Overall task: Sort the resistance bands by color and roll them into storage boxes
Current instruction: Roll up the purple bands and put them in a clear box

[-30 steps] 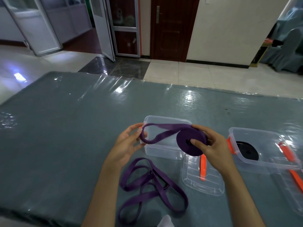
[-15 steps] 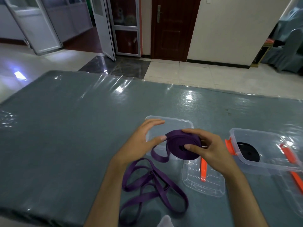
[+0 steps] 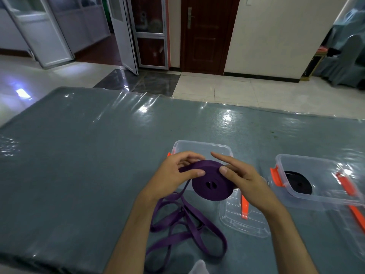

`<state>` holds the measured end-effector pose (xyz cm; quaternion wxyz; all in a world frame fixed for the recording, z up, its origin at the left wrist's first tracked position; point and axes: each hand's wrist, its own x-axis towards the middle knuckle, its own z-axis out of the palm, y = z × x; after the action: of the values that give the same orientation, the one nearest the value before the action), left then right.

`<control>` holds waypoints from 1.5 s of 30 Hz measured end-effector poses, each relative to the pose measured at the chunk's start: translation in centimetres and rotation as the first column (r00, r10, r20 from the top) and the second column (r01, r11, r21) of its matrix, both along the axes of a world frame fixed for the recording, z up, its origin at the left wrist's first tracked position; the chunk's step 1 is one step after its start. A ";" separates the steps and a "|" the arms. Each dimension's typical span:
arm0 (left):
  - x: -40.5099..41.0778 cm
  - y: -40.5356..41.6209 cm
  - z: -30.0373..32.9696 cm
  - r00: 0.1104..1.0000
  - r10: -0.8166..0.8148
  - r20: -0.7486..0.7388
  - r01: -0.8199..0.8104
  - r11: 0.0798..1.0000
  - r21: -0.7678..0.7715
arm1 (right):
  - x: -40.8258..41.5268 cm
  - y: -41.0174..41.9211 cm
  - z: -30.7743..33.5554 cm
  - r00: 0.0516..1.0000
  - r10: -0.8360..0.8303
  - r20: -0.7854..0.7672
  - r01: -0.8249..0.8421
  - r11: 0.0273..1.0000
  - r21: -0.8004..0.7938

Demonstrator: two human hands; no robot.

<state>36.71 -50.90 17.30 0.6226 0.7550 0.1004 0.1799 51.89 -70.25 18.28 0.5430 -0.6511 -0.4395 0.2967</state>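
While the purple resistance band (image 3: 214, 184) is being wound, its coiled part is held upright in the air above the table (image 3: 79, 165), just in front of the empty storage box (image 3: 201, 148), presumably so that the finished roll can be dropped straight in. The coil is steadied by the right hand (image 3: 243, 177), whose thumb presses on its face while the index finger is stretched out over the top. The incoming strap is pinched between thumb and fingers of the left hand (image 3: 175, 175), apparently to keep it flat and taut against the roll. The unwound length (image 3: 183, 228) lies in loose loops on the table below. A black roll (image 3: 298, 183) is already stored in the second box (image 3: 316, 163); a lid (image 3: 245, 222) lies beside the first.
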 end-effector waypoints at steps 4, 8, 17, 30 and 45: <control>-0.1 0.0 0.3 0.996 0.059 0.062 -0.057 0.998 -0.033 | -0.4 0.2 0.4 1.000 -0.005 -0.023 0.006 0.999 0.038; 0.1 -0.5 0.2 0.989 0.099 0.109 -0.090 0.993 -0.082 | 0.3 -0.1 0.3 0.999 0.040 0.005 -0.041 0.999 0.030; -0.3 1.0 1.1 0.991 -0.076 0.112 0.093 0.983 -0.159 | -0.1 0.0 0.1 0.976 -0.099 -0.196 0.140 0.968 0.210; 1.1 -0.3 -0.3 0.987 0.058 0.151 -0.026 0.978 -0.208 | -0.3 0.7 0.1 0.958 -0.185 -0.219 0.235 0.944 0.230; 1.6 -0.9 -1.4 0.989 0.117 0.093 -0.079 0.936 -0.342 | 0.5 0.0 -0.7 0.960 -0.174 -0.217 0.214 0.961 0.174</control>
<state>38.35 -51.81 15.87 0.7375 0.6201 0.1321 0.2327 52.43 -70.29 17.61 0.6723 -0.6015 -0.3436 0.2610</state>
